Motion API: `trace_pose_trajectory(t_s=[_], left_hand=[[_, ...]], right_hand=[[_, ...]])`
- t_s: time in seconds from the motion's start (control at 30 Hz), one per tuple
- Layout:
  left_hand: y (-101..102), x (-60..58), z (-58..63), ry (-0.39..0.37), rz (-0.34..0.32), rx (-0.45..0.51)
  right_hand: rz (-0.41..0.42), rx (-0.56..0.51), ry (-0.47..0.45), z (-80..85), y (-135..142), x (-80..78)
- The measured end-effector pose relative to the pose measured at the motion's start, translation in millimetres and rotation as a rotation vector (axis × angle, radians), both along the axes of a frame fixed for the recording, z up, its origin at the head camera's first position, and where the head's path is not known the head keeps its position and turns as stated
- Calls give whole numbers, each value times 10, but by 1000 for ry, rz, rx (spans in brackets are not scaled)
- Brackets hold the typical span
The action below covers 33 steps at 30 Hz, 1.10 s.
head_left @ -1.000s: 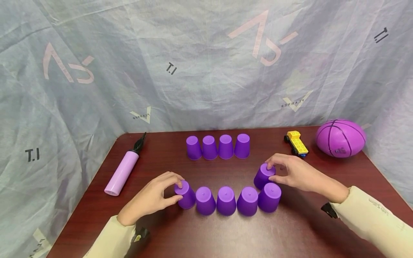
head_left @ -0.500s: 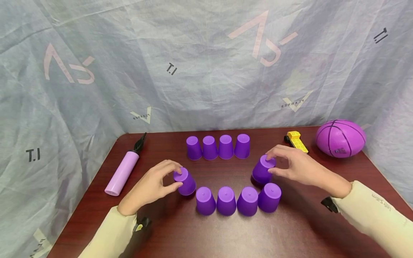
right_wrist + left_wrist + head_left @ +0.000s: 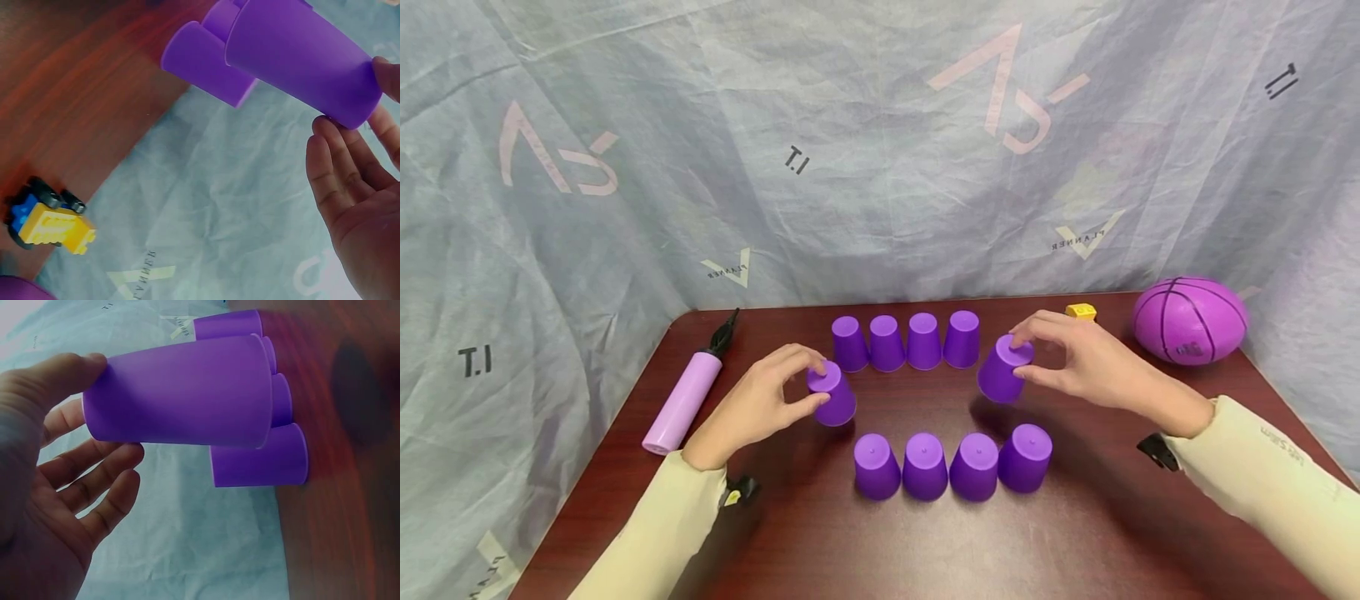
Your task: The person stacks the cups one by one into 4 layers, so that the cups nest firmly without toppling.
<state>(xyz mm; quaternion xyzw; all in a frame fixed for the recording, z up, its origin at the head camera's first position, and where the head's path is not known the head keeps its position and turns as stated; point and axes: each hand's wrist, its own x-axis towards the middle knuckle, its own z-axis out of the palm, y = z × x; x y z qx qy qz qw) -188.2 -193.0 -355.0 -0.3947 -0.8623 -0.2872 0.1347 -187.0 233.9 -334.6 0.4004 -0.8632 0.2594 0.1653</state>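
Note:
My left hand pinches an upside-down purple cup near its base, thumb on one side and fingers on the other. A second upside-down purple cup is pinched the same way by my right hand. Both cups are raised off the table, their shadows lying below them. Behind them stands a row of several upturned purple cups. Another row of several upturned cups stands nearer to me. In the left wrist view the held cup overlaps the back row.
A pink hand pump with a black nozzle lies at the left of the dark red table. At the back right are a yellow toy brick vehicle, mostly hidden behind my right hand in the head view, and a purple ball. A grey cloth hangs behind.
Both hands have moved up and away from me with their cups, leaving the near row. The left cup has left that row's left end. The other cups have stayed in place.

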Motion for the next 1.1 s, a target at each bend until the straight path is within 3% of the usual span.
trace_pose_trajectory(t_s=[0.57, 0.87, 1.1], left_hand=[[152, -396, 192, 41, 39, 10], [334, -676, 341, 63, 60, 29], [479, -883, 372, 40, 106, 18]], right_hand=[[3, -43, 89, 259, -218, -239], [-103, -90, 74, 316, -389, -519], [-160, -91, 5, 256, -499, -771]])
